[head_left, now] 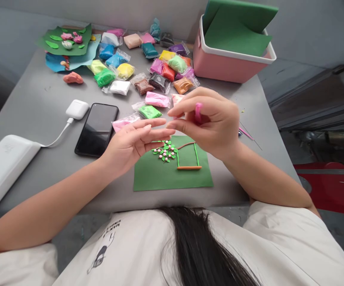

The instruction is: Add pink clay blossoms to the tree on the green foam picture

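Note:
My left hand [131, 143] is palm up above the table, its fingers stretched out. Thumb and forefinger of my right hand [212, 121] are pinched together at the left fingertips; what they hold, if anything, is too small or hidden to make out. A pink ring-like band [199, 113] circles one of my right fingers. Below both hands lies a green sheet [156, 178]. On it is a clay picture: a cluster of green leaves with pale pink balls [165, 152], and a swing shape with green ropes and an orange-brown seat [189, 167]. My left fingers partly cover the cluster.
Several bags of coloured clay [160, 81] spread across the back. A pink basket [222, 65] with green sheets stands back right. At left are a phone [96, 129], a white earbud case [76, 109] and a power bank [9, 167]. Thin tools [246, 133] lie right.

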Available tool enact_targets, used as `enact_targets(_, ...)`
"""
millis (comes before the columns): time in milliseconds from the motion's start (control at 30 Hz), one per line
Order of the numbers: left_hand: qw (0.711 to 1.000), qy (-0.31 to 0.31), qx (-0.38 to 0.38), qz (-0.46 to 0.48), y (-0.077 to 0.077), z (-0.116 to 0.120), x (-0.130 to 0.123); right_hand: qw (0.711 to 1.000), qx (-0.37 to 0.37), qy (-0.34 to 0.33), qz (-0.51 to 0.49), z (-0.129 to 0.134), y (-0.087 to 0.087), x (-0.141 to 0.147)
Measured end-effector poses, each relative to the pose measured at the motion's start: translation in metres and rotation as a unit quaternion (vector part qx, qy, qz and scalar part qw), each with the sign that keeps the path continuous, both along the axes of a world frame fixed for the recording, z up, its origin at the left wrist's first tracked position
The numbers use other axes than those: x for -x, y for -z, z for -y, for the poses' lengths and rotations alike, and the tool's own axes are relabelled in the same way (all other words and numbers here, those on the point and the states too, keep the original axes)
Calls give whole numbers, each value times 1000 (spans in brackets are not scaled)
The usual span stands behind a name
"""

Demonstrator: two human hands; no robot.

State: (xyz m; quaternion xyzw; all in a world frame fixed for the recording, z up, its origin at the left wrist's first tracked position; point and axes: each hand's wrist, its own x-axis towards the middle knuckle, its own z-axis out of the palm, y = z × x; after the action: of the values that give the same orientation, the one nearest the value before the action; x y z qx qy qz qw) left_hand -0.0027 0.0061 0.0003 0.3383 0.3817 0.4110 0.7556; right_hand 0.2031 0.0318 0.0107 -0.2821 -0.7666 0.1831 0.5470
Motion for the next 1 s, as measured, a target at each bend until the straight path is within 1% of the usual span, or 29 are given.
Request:
enact_targets(133,1000,5,-30,-1,-2,5,2,999,-42,-18,10,-1,6,1)
enact_targets(233,999,7,-46,-5,-5,8,1,998,-45,-28,25,-1,10,2)
enact_targets(400,997,-6,-75,4,-6,9,-1,995,-63,-75,30,-4,17,4)
enact_targets(467,996,-11,-92,5,-3,8,0,994,-75,-74,39,-6,18,4)
enact_targets(600,993,-19,-115,-18,5,6,2,990,-117,-43,60,-7,21,3)
enact_targets(700,993,-32,-107,-39,8,5,2,988,-133,-28,75,-7,25,3)
enact_targets(800,995,-37,-87,-33,7,4,1,986,-140,-33,78,-10,29,5)
enact_targets(867,997,-43,-65,-25,5,4,0,988,-137,-35,61,-10,28,6)
enact_targets(933,998,-53,-40,-23,3,4,-1,993,-111,-30,20,-9,24,6)
enact_targets(1000,997,-64,-25,-17,1,3,-1,998,-67,-16,-17,-7,18,6)
